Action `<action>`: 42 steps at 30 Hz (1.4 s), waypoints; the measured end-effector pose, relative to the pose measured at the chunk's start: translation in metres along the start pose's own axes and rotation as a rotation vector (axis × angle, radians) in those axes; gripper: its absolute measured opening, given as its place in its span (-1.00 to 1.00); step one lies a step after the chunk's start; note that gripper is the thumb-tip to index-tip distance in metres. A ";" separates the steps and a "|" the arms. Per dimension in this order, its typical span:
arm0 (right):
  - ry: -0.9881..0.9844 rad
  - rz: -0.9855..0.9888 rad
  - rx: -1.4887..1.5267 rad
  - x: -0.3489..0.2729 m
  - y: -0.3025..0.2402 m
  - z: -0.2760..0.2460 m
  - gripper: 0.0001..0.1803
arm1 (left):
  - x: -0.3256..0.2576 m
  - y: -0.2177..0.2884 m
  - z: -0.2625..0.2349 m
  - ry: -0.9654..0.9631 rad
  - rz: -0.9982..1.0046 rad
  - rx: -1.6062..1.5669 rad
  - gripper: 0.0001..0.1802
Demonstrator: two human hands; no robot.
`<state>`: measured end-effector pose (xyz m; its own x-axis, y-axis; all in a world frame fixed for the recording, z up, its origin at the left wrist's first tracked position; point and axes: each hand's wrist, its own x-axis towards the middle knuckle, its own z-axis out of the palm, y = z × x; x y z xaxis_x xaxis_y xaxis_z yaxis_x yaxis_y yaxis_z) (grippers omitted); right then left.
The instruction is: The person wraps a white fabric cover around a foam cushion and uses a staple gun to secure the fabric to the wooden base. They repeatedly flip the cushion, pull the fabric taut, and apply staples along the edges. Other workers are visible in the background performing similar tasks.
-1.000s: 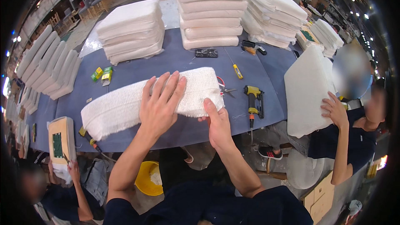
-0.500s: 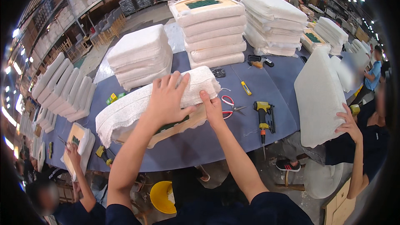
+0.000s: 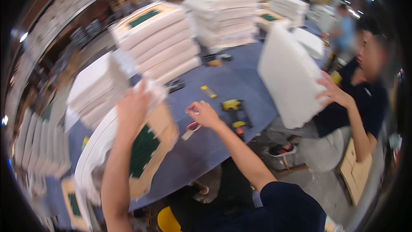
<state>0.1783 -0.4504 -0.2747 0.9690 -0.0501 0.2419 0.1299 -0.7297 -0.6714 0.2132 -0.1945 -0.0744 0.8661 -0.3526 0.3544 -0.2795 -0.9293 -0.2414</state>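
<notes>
My left hand [image 3: 134, 103] grips the upper edge of a white fabric-covered seat cushion [image 3: 96, 141], which stands tilted on the blue table. The cushion's underside faces right, with a pale wooden frame [image 3: 165, 122] and dark green webbing [image 3: 145, 150]. My left fingertips lie over the cushion's top corner and are blurred. To the right of it, my right hand [image 3: 205, 114] is closed at the handles of red-handled scissors [image 3: 193, 126], fingers bent around one loop. Motion smears the blades.
A yellow-black staple gun [image 3: 234, 111] and a yellow cutter [image 3: 208, 91] lie on the blue table [image 3: 240, 71]. Stacks of white cushions [image 3: 161, 43] stand behind. On the right, a co-worker's hand [image 3: 334, 91] holds an upright white cushion [image 3: 289, 75]. A yellow bucket [image 3: 168, 220] is below.
My right hand has left the cushion and moved to the scissors. The left hand has tipped the cushion so its underside faces right. The view has swung to the right.
</notes>
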 end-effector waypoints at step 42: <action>-0.100 -0.013 0.865 -0.004 -0.116 0.004 -0.64 | -0.023 -0.016 -0.002 0.056 -0.029 -0.027 0.02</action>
<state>0.1596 -0.3626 -0.2003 0.9750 0.0441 0.2177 0.2156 0.0467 -0.9754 0.1970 -0.1716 -0.0770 0.8496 -0.3308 0.4107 -0.2668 -0.9414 -0.2063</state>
